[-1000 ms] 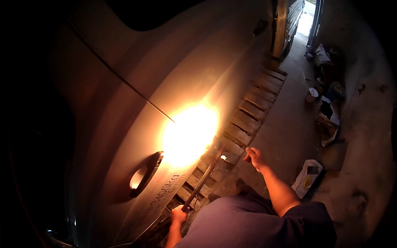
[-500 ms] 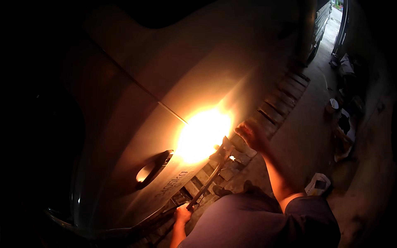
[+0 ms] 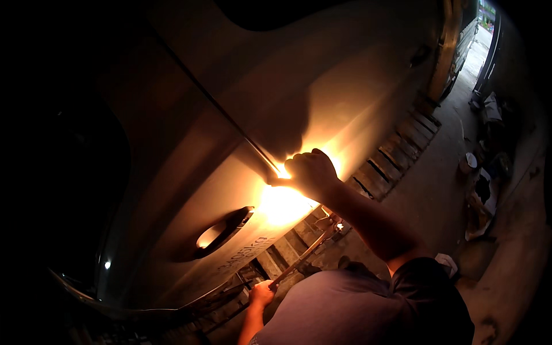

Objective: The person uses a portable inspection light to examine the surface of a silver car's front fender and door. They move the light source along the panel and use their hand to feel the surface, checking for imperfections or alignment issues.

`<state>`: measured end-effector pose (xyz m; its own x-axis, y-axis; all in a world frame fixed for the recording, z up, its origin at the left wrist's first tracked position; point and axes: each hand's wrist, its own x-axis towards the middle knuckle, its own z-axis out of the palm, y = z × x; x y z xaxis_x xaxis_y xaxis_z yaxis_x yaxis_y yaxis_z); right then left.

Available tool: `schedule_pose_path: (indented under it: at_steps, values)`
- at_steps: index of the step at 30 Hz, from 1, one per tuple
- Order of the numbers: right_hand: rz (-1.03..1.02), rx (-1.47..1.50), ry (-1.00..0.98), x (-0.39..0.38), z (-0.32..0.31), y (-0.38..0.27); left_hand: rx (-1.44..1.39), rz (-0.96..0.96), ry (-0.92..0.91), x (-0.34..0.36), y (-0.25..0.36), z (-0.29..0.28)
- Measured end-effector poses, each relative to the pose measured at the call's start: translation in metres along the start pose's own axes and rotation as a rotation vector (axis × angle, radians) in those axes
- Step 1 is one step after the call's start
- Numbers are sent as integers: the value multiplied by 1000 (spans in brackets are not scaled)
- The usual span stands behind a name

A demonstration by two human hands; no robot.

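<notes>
My left hand [image 3: 262,293] is closed round the lower end of a long thin rod [image 3: 302,259]. The rod slants up to the right, and a small bright point glows by its far end, beside the vehicle. Strong yellow light falls on the pale door panel [image 3: 230,172] and washes out its detail. My right hand [image 3: 315,175] is over this glare, at the door by the lower end of the dark door seam [image 3: 218,109]. Its fingers are curled, with one digit pointing left. Whatever they hold, if anything, is lost in shadow and glare.
A door handle [image 3: 230,233] juts out left of the glare, with dark printing below it. Slatted wooden boards [image 3: 391,161] run along the vehicle's side. A white tub [image 3: 468,162] and several bags line the right wall. Daylight shows through a doorway [image 3: 480,49] at upper right.
My right hand has moved left and up onto the lit door, throwing a shadow up the panel. The rod stays in my left hand; the view has shifted slightly.
</notes>
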<state>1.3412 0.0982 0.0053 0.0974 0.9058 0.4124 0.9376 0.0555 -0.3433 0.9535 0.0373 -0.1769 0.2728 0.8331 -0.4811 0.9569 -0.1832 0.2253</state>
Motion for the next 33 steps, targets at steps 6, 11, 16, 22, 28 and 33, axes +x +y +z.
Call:
schedule_pose_path:
  at_steps: [6, 11, 16, 22, 28, 33]
  values:
    - [-12, 131, 280, 17, -13, -8, -10, 12, -6, 1, 2, 1]
    - [-95, 91, 97, 6, -59, 3, -7, 32, 17, 1, 1, 1]
    - [-182, 448, 284, -30, -33, 31, 9, 17, 3, 2, 1, 3]
    - [151, 556, 295, -75, -41, 34, -9, 19, 23, 2, -7, 7]
    - [501, 876, 260, -130, -14, 85, -42, 1, 37, 4, 0, -3]
    - [545, 837, 363, -166, 6, 99, -69, 30, 64, 0, 6, -11]
